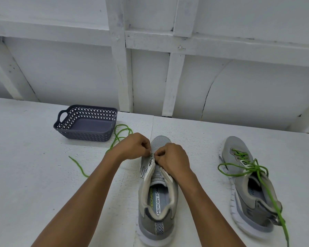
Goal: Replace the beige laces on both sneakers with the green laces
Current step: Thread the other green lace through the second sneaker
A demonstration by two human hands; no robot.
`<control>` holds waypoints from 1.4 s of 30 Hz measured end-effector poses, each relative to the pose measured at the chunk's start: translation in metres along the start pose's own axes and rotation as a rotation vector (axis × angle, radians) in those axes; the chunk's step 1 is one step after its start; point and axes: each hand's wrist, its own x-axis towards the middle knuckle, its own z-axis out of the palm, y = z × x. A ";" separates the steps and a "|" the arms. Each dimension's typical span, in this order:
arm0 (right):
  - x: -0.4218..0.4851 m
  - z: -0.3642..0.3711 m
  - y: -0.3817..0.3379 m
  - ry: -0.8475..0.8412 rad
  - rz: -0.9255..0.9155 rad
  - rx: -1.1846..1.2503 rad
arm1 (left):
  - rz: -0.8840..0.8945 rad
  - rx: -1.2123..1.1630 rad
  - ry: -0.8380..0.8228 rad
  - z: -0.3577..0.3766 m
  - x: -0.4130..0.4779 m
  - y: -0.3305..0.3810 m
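A grey sneaker [157,193] with no lace in its eyelets stands in front of me, toe pointing away. Both hands meet at its lowest eyelets. My left hand [134,147] is pinched shut at the left eyelet flap, and a loose green lace [118,136] runs from under it out over the table to the left. My right hand [171,157] pinches the sneaker's right eyelet flap; the fingertips hide the lace end. A second grey sneaker [248,189] lies to the right, laced with a green lace [253,168] tied in a loose bow, one end trailing past its heel.
A dark grey perforated basket [89,108] with handles sits at the back left, nothing inside it. The white table [34,166] ends at a white framed wall behind. No beige lace is in view.
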 end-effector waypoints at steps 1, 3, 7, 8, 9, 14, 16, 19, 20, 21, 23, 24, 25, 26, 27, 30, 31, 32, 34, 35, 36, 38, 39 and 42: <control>0.000 -0.001 0.000 -0.007 -0.013 -0.010 | 0.003 0.015 -0.004 0.000 0.001 0.001; 0.001 -0.003 0.000 -0.034 -0.042 -0.011 | 0.012 0.031 0.003 0.000 0.002 0.002; 0.004 -0.013 0.007 -0.090 -0.015 0.086 | 0.087 -0.037 0.040 0.001 0.000 0.004; 0.005 -0.017 0.010 -0.094 -0.002 0.127 | 0.120 -0.032 0.032 0.002 -0.001 0.006; 0.005 -0.020 0.013 -0.090 0.013 0.180 | 0.140 -0.028 0.029 0.004 -0.001 0.008; -0.003 -0.021 0.025 0.006 0.107 0.473 | 0.192 -0.061 0.078 0.013 0.001 0.013; -0.006 -0.018 0.028 0.003 0.123 0.489 | 0.183 -0.144 0.139 0.013 0.003 0.013; -0.008 -0.018 0.029 -0.017 0.129 0.446 | 0.149 -0.308 0.196 0.010 0.004 0.019; -0.008 -0.019 0.029 -0.012 0.126 0.435 | 0.148 -0.336 0.210 0.010 0.004 0.022; -0.008 -0.018 0.028 -0.008 0.122 0.424 | 0.157 -0.367 0.230 0.009 0.003 0.026; -0.007 -0.016 0.024 -0.014 0.116 0.403 | 0.187 -0.480 0.279 0.005 0.003 0.033; -0.006 -0.014 0.023 -0.012 0.112 0.394 | 0.200 -0.558 0.305 0.001 0.002 0.037; -0.004 -0.012 0.023 -0.006 0.106 0.384 | 0.208 -0.632 0.329 -0.003 0.002 0.042; -0.004 -0.011 0.023 0.000 0.102 0.378 | 0.217 -0.686 0.353 -0.009 0.000 0.046; -0.003 -0.010 0.023 0.006 0.100 0.380 | 0.235 -0.716 0.379 -0.015 -0.002 0.051; -0.003 -0.012 0.025 0.000 0.113 0.407 | 0.290 -0.723 0.435 -0.027 -0.005 0.059; -0.004 -0.014 0.026 -0.004 0.122 0.415 | 0.297 -0.717 0.447 -0.027 -0.005 0.060; -0.004 -0.016 0.026 -0.008 0.131 0.424 | 0.297 -0.707 0.462 -0.026 -0.005 0.061; -0.004 -0.018 0.025 -0.023 0.142 0.430 | 0.280 -0.626 0.479 -0.023 -0.004 0.060; -0.005 -0.019 0.024 -0.026 0.147 0.416 | 0.270 -0.525 0.461 -0.021 -0.003 0.060; -0.005 -0.020 0.024 -0.026 0.153 0.395 | 0.260 -0.391 0.417 -0.019 -0.002 0.059; -0.005 -0.023 0.023 -0.024 0.163 0.337 | 0.239 -0.121 0.267 -0.014 -0.001 0.054; -0.006 -0.024 0.022 -0.020 0.164 0.305 | 0.220 -0.020 0.194 -0.011 -0.002 0.050; -0.007 -0.030 0.022 0.022 0.175 0.237 | 0.152 0.126 0.077 0.001 -0.003 0.037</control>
